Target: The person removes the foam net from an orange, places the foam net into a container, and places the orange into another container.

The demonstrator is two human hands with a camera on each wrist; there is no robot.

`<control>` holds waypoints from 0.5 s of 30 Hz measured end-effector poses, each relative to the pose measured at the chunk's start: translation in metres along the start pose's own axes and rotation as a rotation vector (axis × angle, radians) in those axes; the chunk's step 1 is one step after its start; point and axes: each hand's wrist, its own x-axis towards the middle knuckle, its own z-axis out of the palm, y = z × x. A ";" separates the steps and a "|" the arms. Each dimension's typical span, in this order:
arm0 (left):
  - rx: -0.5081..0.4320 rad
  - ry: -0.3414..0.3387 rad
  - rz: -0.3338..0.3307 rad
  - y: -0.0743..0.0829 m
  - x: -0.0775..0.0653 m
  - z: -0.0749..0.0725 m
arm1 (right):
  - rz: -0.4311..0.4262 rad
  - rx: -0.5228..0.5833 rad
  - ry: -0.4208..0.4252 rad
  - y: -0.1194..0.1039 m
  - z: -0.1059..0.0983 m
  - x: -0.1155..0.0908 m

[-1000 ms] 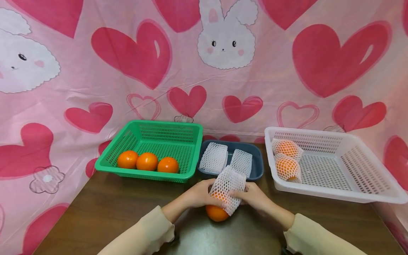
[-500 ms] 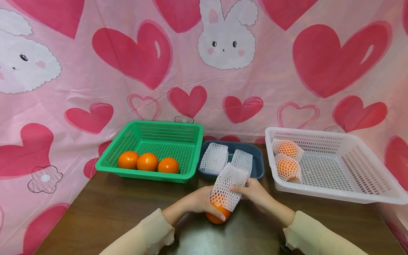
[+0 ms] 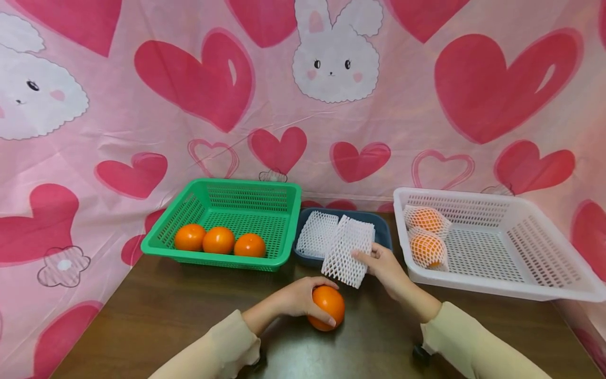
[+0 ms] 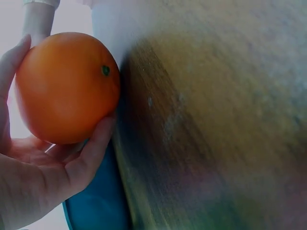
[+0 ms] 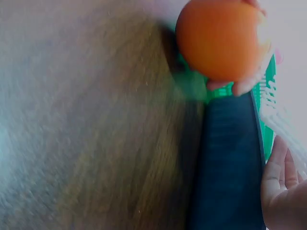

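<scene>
My left hand (image 3: 299, 299) grips a bare orange (image 3: 329, 308) just above or on the table, thumb on the near side and fingers round the far side. The left wrist view shows the orange (image 4: 67, 88) with its small green stem mark. My right hand (image 3: 385, 268) pinches a white foam net sleeve (image 3: 349, 250) by its right side. The sleeve hangs flat, apart from the orange, in front of the blue-grey tray (image 3: 384, 247). In the right wrist view, only the edge of the sleeve (image 5: 283, 127) shows beside my fingers.
A green basket (image 3: 215, 258) with 3 bare oranges (image 3: 219, 240) stands at the left. Another foam net sleeve (image 3: 316, 234) lies in the tray. A white basket (image 3: 478, 284) at the right holds 2 net-covered oranges (image 3: 427, 249). A pink heart-patterned cloth (image 3: 284, 116) hangs behind.
The foam net sleeve has come off the orange; my right hand has lifted it up and away towards the tray. My left hand keeps the orange in nearly the same place.
</scene>
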 end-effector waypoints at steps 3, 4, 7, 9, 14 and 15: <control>0.007 -0.011 0.008 -0.001 0.000 0.001 | -0.016 0.024 0.016 0.000 -0.002 0.004; 0.006 -0.013 0.008 -0.001 0.001 0.001 | -0.022 0.031 0.018 0.000 -0.003 0.006; 0.003 -0.017 0.007 0.000 0.000 0.002 | -0.027 0.030 0.037 -0.002 -0.004 0.010; -0.003 -0.018 -0.001 0.001 0.000 0.003 | -0.026 0.020 0.064 -0.003 -0.006 0.015; -0.033 -0.022 -0.009 0.002 0.000 0.005 | -0.024 -0.056 0.129 -0.006 -0.010 0.029; -0.040 -0.024 -0.004 0.002 0.000 0.005 | -0.023 -0.075 0.132 -0.007 -0.011 0.032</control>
